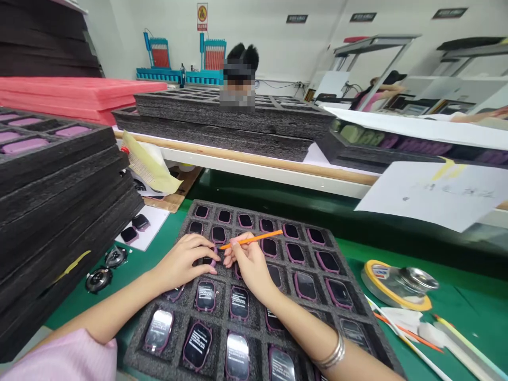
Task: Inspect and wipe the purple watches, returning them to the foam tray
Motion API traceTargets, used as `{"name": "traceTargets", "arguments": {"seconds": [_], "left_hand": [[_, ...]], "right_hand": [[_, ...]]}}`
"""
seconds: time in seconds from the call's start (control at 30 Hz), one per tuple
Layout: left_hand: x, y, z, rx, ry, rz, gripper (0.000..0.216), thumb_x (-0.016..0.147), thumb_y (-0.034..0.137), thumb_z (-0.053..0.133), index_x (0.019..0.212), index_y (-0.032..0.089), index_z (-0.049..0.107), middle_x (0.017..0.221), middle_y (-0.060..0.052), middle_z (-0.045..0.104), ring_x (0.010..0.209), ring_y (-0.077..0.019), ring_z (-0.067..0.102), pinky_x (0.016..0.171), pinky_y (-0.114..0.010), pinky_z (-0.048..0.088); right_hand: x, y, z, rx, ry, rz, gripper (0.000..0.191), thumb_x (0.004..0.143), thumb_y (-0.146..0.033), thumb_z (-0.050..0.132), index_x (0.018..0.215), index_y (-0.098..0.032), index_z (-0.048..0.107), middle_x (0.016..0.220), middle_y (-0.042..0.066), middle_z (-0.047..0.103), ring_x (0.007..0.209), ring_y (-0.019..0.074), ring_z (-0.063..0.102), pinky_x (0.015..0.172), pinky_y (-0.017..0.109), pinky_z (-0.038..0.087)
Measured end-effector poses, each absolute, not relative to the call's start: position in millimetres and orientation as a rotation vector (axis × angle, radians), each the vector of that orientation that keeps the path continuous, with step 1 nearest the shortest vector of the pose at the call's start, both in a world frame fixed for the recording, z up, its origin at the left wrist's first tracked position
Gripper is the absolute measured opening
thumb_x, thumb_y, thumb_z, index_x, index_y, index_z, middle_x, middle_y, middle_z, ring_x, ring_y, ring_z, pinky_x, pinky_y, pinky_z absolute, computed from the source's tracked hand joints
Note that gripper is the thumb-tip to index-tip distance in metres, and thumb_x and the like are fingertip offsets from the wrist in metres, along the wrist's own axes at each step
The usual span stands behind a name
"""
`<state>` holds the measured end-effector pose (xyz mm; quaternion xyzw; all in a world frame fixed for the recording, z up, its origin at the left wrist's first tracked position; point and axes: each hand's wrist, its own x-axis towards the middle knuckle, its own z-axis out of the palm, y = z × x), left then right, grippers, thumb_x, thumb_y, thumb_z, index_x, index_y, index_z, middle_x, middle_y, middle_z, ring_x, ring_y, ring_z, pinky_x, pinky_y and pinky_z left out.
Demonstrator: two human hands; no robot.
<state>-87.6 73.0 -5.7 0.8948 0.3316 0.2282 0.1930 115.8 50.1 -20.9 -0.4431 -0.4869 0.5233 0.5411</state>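
Left of centre in the black foam tray (220, 320), the left hand (186, 262) grips a purple-cased smartwatch (209, 261) between thumb and fingers. The right hand (248, 264) pinches a thin orange stick (252, 239), tip at that watch. The work looks best done with light tip pressure and the watch pinned steady.

Bright, even light fell from overhead and washed the far walls pale. Only faint, soft shadows sat under the left hand (184, 262) and right hand (248, 264) on the foam tray (234, 207). The nearest watch screens (237, 355) threw back white glare, and the metal disc (416, 278) gleamed. The centre was crisp, down to the orange stick (254, 239) pinched in the right hand. Toward the edges the wide lens bowed the shelf edge (254, 159) and stretched the foam stacks (59, 201); the far right looked soft.
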Motion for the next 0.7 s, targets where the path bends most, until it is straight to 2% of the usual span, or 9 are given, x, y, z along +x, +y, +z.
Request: {"name": "traceTargets", "arguments": {"seconds": [0.1,0.3,0.43,0.6,0.7], "left_hand": [[-88.0,71.7,-6.2,2.485,0.936,0.650,0.021,0.087,0.041,0.073,0.105,0.029,0.073,0.119,-0.005,0.071,0.115,-0.0248,0.061,0.103,-0.043,0.045],[-88.2,69.7,-4.4,2.400,1.020,0.646,0.045,0.080,0.042,0.080,0.116,0.024,0.060,0.114,-0.005,0.070,0.111,-0.0254,0.062,0.100,-0.043,0.048],[-87.3,68.3,-5.7,2.379,1.063,0.652,0.047,0.079,0.041,0.082,0.115,0.023,0.058,0.116,-0.007,0.069,0.112,-0.0265,0.063,0.099,-0.045,0.049],[-89.8,67.0,-2.4,2.389,1.064,0.716,0.043,0.083,0.041,0.078,0.117,0.024,0.059,0.115,-0.007,0.069,0.111,-0.0264,0.062,0.097,-0.044,0.050],[-98.4,68.1,2.2,2.411,1.173,0.741,0.024,0.091,0.044,0.067,0.103,0.023,0.064,0.108,-0.006,0.068,0.109,-0.0261,0.059,0.097,-0.046,0.047]], "right_hand": [[114.2,48.5,-28.7,-1.067,-1.176,1.263,0.046,0.085,-0.067,0.063,0.087,-0.024,0.046,0.064,-0.005,0.063,0.048,0.0119,0.061,0.050,0.026,0.053],[114.4,46.8,-29.7,-1.099,-1.223,1.274,0.047,0.084,-0.068,0.064,0.088,-0.023,0.049,0.068,-0.002,0.067,0.051,0.0118,0.062,0.050,0.025,0.051],[113.4,46.8,-28.5,-1.100,-1.251,1.266,0.048,0.085,-0.069,0.063,0.088,-0.023,0.049,0.068,-0.002,0.065,0.051,0.0113,0.061,0.051,0.025,0.051],[112.0,46.3,-27.4,-1.088,-1.295,1.229,0.048,0.086,-0.070,0.060,0.087,-0.023,0.049,0.069,-0.002,0.064,0.053,0.0120,0.062,0.051,0.025,0.051],[111.8,45.9,-26.7,-1.087,-1.303,1.208,0.050,0.085,-0.072,0.060,0.086,-0.022,0.050,0.069,-0.002,0.063,0.054,0.0120,0.062,0.051,0.025,0.051]]}}
